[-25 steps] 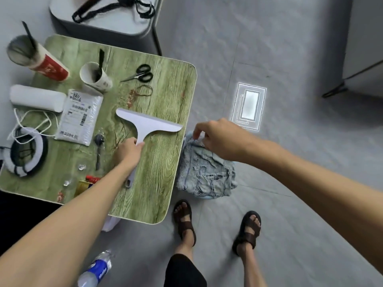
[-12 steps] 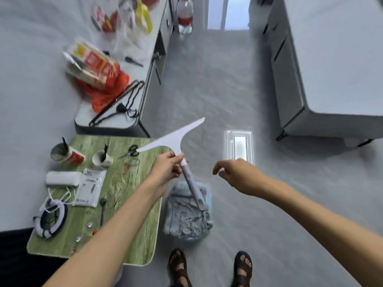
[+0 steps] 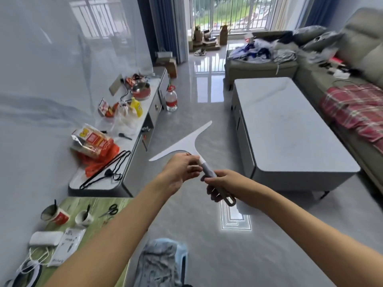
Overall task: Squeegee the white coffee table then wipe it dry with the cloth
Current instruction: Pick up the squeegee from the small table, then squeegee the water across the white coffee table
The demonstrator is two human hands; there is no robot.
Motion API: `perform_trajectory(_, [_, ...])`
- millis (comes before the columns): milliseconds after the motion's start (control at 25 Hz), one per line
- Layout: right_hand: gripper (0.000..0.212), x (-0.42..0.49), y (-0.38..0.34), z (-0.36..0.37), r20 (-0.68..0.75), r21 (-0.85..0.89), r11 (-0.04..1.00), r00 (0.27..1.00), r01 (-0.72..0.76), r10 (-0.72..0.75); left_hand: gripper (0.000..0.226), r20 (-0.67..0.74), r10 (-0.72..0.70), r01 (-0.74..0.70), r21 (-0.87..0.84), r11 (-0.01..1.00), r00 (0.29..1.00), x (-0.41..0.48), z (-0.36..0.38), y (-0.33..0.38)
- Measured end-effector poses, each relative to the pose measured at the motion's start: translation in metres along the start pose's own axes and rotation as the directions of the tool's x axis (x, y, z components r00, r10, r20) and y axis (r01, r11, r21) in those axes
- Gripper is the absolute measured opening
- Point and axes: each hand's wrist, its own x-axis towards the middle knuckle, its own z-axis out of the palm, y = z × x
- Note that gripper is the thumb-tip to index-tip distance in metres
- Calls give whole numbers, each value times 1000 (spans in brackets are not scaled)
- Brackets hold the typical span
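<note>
The squeegee [image 3: 187, 145] is held in mid-air, handle running toward 5 o'clock, blade tips at 8 and 2. The left hand [image 3: 182, 169] pinches its neck; the right hand [image 3: 222, 185] wraps the grey grip (palm side hidden). The table [image 3: 290, 129] lies at 2 o'clock, the cloth [image 3: 159, 264] at 6, partly cut off.

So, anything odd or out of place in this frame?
Only one thing stands out: the crumpled blue-grey cloth sits on a pale blue stool beside the green wooden table, far from the white coffee table.
</note>
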Motion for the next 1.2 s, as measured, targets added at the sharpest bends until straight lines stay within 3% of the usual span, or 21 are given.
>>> perform_trajectory(160, [8, 40, 6, -58, -139, -15, 1000, 990, -22, 20, 12, 27, -56, 47, 244, 969, 998, 55, 18, 14])
perform_trajectory(280, [7, 81, 20, -107, -237, -20, 992, 965, -123, 115, 10, -34, 68, -45, 459, 887, 997, 119, 22, 18])
perform_trajectory(400, [29, 124, 19, -169, -347, -25, 975, 916, -221, 199, 6, 59, 155, -155, 662, 733, 986, 203, 26, 41])
perform_trajectory(520, [41, 156, -11, -229, -401, -40, 969, 893, -243, 207, 22, 201, 121, -235, 841, 487, 972, 282, 33, 87])
perform_trajectory(640, [49, 186, -42, -281, -438, -111, 959, 879, -261, 188, 32, 304, 110, -322, 860, 397, 946, 350, 49, 134])
perform_trajectory(800, [37, 257, -68, -356, -422, -188, 939, 887, -287, 187, 33, 397, 61, -395, 861, 320, 916, 457, 65, 179])
perform_trajectory(1120, [47, 454, -138, -516, -395, -239, 911, 891, -336, 225, 40, 419, -88, -404, 902, 151, 904, 699, 78, 275])
perform_trajectory(1200, [48, 501, -169, -555, -385, -266, 898, 893, -350, 234, 41, 419, -53, -405, 898, 169, 906, 751, 78, 312])
